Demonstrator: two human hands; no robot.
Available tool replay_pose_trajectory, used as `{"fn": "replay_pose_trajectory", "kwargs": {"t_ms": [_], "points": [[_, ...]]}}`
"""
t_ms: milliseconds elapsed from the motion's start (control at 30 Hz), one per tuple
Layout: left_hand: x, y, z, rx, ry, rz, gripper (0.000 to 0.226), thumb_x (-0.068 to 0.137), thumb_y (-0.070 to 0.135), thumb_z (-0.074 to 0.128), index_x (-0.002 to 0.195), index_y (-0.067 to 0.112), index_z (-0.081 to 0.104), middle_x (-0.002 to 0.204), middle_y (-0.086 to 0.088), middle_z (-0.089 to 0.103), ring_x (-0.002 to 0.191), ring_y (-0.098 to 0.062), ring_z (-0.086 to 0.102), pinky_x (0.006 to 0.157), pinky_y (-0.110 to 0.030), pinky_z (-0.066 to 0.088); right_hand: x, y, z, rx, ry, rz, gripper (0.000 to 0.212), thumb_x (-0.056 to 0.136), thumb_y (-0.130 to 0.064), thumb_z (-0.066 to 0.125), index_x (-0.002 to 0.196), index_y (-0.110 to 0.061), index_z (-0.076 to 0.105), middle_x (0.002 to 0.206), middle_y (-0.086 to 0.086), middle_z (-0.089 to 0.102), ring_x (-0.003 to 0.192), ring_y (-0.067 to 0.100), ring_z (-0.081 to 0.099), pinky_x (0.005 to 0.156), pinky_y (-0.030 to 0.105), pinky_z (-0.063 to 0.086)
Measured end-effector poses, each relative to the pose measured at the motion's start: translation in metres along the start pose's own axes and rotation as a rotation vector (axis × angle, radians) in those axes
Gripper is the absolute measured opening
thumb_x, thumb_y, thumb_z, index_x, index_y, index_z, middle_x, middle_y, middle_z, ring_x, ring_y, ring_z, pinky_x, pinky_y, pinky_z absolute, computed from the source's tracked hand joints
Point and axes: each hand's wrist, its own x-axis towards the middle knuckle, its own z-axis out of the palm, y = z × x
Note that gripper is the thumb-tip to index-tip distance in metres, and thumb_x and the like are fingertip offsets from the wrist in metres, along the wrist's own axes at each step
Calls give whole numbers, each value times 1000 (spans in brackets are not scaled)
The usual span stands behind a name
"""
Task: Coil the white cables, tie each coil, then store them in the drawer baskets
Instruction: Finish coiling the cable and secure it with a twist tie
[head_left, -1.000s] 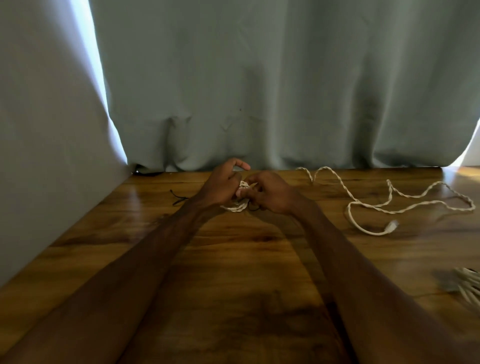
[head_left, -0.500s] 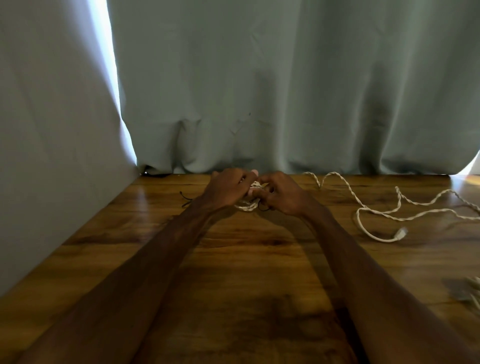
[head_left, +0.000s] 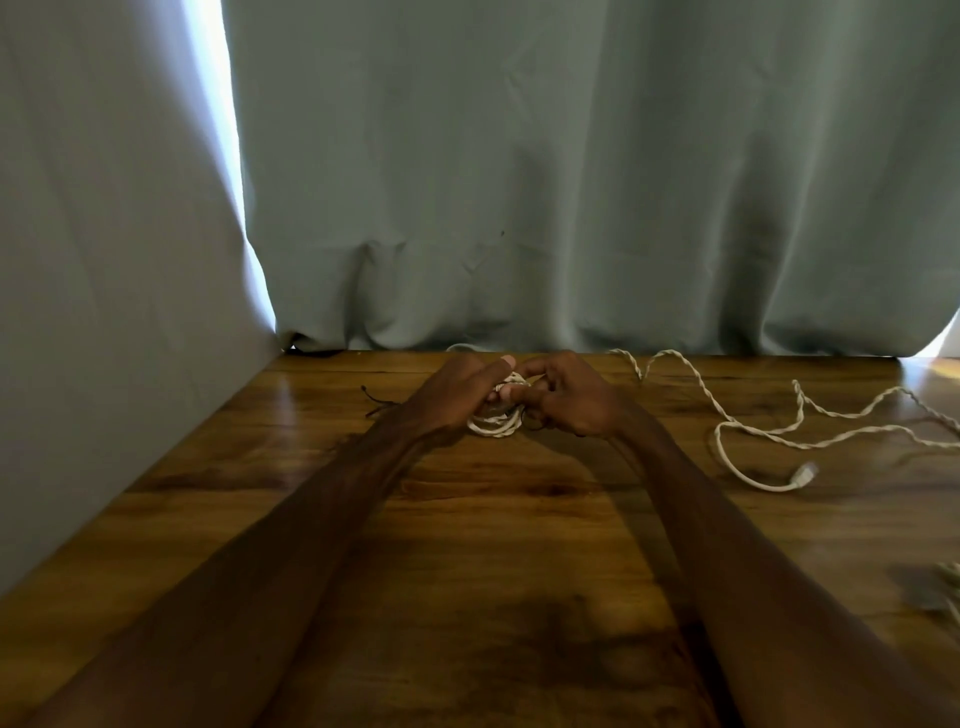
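Coiled white cable (head_left: 491, 427) sits near the middle of the tabletop's (head_left: 519, 545) far edge, between both hands. I cannot tell whether it is lifted or touches the wood. Its loops form a small, flattish bundle whose long axis runs left to right, and the lowest loop bulges toward the near edge. The left hand (head_left: 452, 397) grips the bundle's left side, fingers curled over its top. The right hand (head_left: 574, 400) pinches the right side with bent fingers.

Just left of the left wrist lies a thin dark cord (head_left: 375, 401). Toward the right edge a loose white cable (head_left: 718, 440) sprawls uncoiled from the far edge out to the right edge. Its plug (head_left: 804, 472) points right and slightly away. A grey-green curtain (head_left: 571, 182) hangs behind the far edge.
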Motion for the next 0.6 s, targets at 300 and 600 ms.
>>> {"fn": "replay_pose_trajectory", "kwargs": {"t_ms": [300,600], "points": [[5,-3,3,142,251,-98,63,108,48,34,64,11,60,60,-3,61,59,-20,56,63,-35,39,5,-2,15,176,342,160,24,96,-36,69,98,-12,68,67,-2,67,44,1,54,41,19,38],[1,-4,1,127,322,-147,73,106,54,30,72,-2,63,68,-18,67,59,-29,59,66,-47,51,-7,-15,23,661,146,308,24,102,-13,59,109,6,73,85,11,70,62,10,58,51,17,47]]}}
